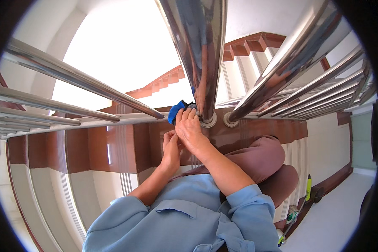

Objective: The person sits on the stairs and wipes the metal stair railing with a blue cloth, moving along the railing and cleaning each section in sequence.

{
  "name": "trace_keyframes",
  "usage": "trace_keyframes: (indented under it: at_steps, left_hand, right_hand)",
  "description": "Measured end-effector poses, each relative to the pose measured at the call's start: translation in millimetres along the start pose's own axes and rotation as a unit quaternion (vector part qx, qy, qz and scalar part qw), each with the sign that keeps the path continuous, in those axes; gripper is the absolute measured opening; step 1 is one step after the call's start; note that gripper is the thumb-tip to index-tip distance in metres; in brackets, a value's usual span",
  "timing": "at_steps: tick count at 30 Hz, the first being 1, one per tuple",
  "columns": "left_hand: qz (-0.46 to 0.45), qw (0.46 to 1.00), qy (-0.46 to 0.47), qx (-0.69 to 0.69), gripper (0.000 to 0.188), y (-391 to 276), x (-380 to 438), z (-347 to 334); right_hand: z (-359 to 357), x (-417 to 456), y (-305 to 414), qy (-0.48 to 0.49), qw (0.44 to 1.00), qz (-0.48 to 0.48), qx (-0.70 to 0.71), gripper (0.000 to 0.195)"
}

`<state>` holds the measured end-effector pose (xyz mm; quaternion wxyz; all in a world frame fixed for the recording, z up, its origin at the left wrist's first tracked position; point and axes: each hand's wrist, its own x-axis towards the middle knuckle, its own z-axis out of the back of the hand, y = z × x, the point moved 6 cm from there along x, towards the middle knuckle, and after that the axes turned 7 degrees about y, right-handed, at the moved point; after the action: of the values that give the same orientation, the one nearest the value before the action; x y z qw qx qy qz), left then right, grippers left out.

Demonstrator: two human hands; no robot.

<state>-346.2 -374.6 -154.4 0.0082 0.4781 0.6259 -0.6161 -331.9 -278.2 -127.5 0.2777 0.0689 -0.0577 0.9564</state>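
A blue cloth [175, 112] with grey and black parts is bunched against the foot of the thick polished metal post [204, 63]. My right hand [190, 126] lies over the cloth, fingers bent around its near side, close above the post's round base collar [209, 122]. Just below and to the left is my left hand [171, 150], its fingers curled near the heel of my right hand. The right hand partly covers those fingertips, so whether they pinch anything is hidden.
A second thick metal post [271, 82] rises just to the right. Thin metal rails [82, 80] run along both sides. Stair steps [78, 151] descend on the left. Near the right wall are a yellow-green handle [308, 188] and a white-and-green object [292, 214].
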Motion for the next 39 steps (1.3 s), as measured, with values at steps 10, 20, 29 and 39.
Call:
trace_keyframes:
  at_steps: [10,20,29,39]
  left_hand:
    - [-0.061,0.988,0.135,-0.051,0.032,-41.9,-4.9,-20.2]
    - [-0.151,0.971,0.105,0.149,0.024,-87.6,48.4,-27.4]
    - [-0.177,0.858,0.283,0.39,0.043,-68.1,92.0,-73.5]
    - [0.014,0.829,0.411,0.38,0.052,-82.2,89.2,-112.0]
  right_hand:
    - [79.6,-9.2,-24.6,-0.048,0.956,0.022,0.289,0.028]
    - [116.4,-24.2,-49.9,-0.206,0.885,0.018,0.418,0.044]
    - [110.5,-62.0,-141.2,-0.402,0.724,-0.188,0.529,0.018]
    - [86.0,-32.6,-134.7,-0.351,0.728,-0.212,0.55,0.015]
